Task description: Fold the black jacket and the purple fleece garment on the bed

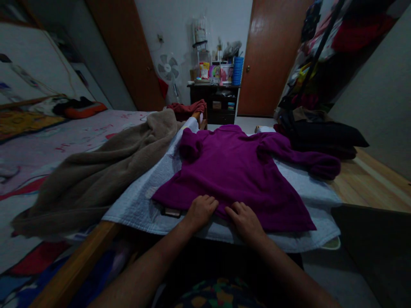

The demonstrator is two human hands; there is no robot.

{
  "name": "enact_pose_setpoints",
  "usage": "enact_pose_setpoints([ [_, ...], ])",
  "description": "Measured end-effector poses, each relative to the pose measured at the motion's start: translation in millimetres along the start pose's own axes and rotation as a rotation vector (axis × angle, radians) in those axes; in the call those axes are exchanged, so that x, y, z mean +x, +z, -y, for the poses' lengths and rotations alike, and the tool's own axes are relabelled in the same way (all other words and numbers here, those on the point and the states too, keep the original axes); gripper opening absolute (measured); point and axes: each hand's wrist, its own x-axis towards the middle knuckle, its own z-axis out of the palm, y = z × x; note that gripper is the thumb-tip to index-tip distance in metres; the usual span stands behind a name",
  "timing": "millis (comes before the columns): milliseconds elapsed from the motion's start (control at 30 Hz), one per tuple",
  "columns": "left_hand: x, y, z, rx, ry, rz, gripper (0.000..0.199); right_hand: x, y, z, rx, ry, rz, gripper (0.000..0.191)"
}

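Note:
A purple long-sleeved shirt (224, 167) lies spread out, its collar at the far end and its hem towards me. The sleeve on the left is bunched up, while the one on the right stretches out sideways. At the middle of the hem, my left hand (201, 211) has its fingers curled over the fabric. Just right of it, my right hand (245, 219) grips the same hem, thumb towards the left hand. Under the shirt is a light-blue quilted cloth (138, 209). A small dark-edged flat object (172, 212) peeks out below the hem at the left.
A brown fleece blanket (105, 175) drapes over the bed at left, beside a wooden rail (80, 261). Folded dark clothes (324, 132) are stacked on a wooden surface (369, 179) at right. A fan (169, 68) and a dark cabinet (213, 95) stand at the back.

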Motion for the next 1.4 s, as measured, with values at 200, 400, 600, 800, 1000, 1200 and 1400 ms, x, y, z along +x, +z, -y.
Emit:
enact_pose_setpoints([
  [200, -16.1, -13.9, 19.9, 0.033, 0.002, -0.15, 0.019, 2.3, -13.2, -13.5, 0.059, 0.007, -0.03, 0.03],
  [400, -45.6, -21.3, 68.3, 0.104, -0.328, -0.182, 0.029, 1.8, -15.2, -28.1, 0.137, 0.01, 0.024, 0.034],
  [600, -69.7, -49.2, 74.6, 0.075, -0.436, -0.11, 0.04, 3.4, -37.8, -40.5, 0.209, 0.019, -0.03, 0.038],
  [800, -84.2, -35.7, 81.4, 0.149, -0.574, 0.162, 0.035, 0.2, -24.1, -18.1, 0.263, -0.038, 0.028, 0.032],
  [1000, -74.0, -42.4, 94.2, -0.003, -0.435, 0.227, 0.049, -7.1, -23.9, -6.4, 0.416, -0.068, 0.13, 0.024],
  [1200, -12.9, -43.0, 95.4, -0.016, -0.444, 0.055, 0.043, 16.9, -32.9, -36.2, 0.466, 0.099, -0.175, 0.028],
  [1400, 10.9, -13.4, 110.9, 0.081, -0.745, 0.047, 0.054, 21.0, 6.0, -59.1, 0.149, 0.213, -0.199, 0.037],
])
